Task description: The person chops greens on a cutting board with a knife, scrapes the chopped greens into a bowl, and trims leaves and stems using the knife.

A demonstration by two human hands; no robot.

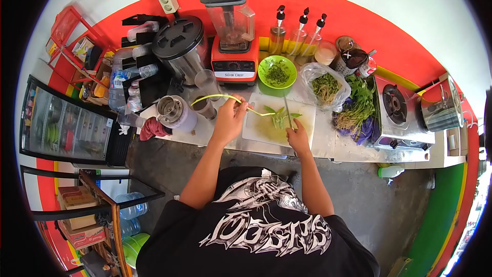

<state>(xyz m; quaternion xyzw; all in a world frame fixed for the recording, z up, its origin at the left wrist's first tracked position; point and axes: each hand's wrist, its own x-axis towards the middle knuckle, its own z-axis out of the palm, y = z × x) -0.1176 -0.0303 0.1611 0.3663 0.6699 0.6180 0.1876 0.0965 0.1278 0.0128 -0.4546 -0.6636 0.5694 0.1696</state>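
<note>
My left hand [231, 117] is closed around a long, thin, pale-green stalk [211, 97]. One end of the stalk arches out to the left, and the other reaches over the white cutting board [254, 132]. Held in my right hand [299, 137] is a knife [287, 107], its blade pointing away from me over the board. Green leaves [278, 118] lie on the board between the stalk's end and the knife. Just beyond the board stands a bright green bowl [277, 85] with chopped greens inside.
A red blender [234, 64] and a steel container with black lid [180, 51] stand at the back left. To the right are a plastic bag of greens [325, 90], a bunch of rooted herbs [356, 105] and a gas stove [394, 105]. Pump bottles [297, 41] line the wall.
</note>
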